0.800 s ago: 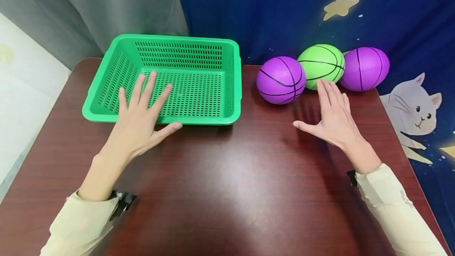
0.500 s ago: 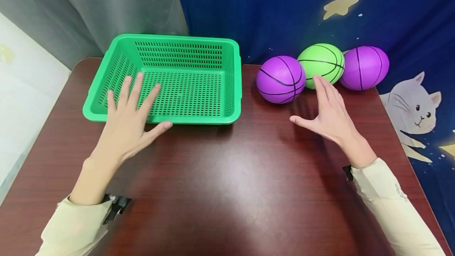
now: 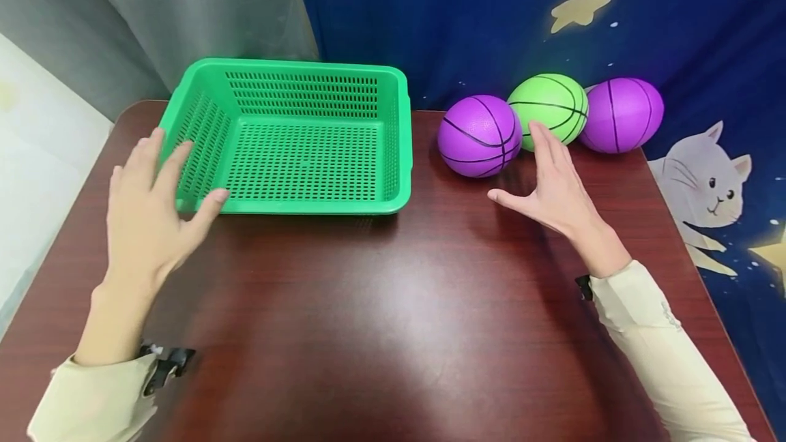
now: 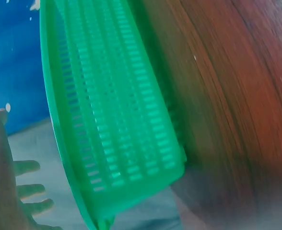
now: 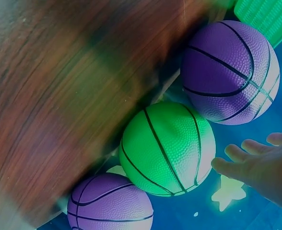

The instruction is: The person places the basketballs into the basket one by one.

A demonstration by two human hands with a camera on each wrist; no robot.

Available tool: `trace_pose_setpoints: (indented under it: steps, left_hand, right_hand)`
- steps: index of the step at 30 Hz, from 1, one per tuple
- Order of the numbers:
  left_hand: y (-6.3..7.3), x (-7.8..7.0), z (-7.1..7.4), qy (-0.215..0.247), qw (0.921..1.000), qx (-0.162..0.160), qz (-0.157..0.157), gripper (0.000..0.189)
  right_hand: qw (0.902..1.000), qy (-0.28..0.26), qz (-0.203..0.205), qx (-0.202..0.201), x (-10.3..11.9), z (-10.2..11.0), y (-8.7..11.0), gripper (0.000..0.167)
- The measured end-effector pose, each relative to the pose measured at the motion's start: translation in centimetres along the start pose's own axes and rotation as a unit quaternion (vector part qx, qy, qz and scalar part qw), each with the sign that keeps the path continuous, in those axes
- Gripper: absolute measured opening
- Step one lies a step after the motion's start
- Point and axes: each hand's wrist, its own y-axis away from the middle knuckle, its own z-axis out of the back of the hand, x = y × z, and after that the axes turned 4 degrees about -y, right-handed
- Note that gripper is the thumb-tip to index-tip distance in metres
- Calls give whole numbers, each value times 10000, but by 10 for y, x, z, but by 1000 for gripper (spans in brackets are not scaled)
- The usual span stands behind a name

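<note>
A green plastic basket (image 3: 303,207) with slotted walls stands at the back left of the table, nothing inside it. My left hand (image 3: 147,217) is over its left front corner, fingers spread and holding nothing; whether it touches the rim I cannot tell. To the right sit three small basketballs in a row: a purple basketball (image 3: 479,136), a green basketball (image 3: 549,104) and another purple basketball (image 3: 623,116). My right hand (image 3: 559,196) hovers in front of the green one, fingers extended and thumb apart. In the right wrist view its fingers (image 5: 237,153) appear near the green basketball (image 5: 167,148).
The brown wooden table (image 3: 393,305) reaches toward me. Behind it hang a grey curtain (image 3: 202,5) and a blue curtain (image 3: 424,12) with stars and a cat. A white wall (image 3: 37,155) is at the left.
My left hand has moved left, from over the basket's front to its left corner. The right hand has drifted slightly left and up. Basket and balls stay in place on the table.
</note>
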Motion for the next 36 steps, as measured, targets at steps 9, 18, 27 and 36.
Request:
trace_pose_setpoints:
  steps: [9, 18, 27, 36]
  left_hand:
    - [11, 26, 13, 484, 9863, -321, 1544, 58]
    - [17, 48, 16, 567, 9632, 515, 2574, 52]
    - [20, 55, 10, 1046, 9257, 873, 3528, 48]
    - [18, 62, 4, 1195, 9208, 1070, 3556, 44]
  right_hand:
    - [9998, -98, -142, -83, 4, -6, -20, 111]
    - [9994, -260, 3, -245, 7, -19, -33, 108]
    - [9997, -159, -174, -41, 5, -19, -46, 112]
    - [9992, -61, -335, 202, 7, -20, -55, 115]
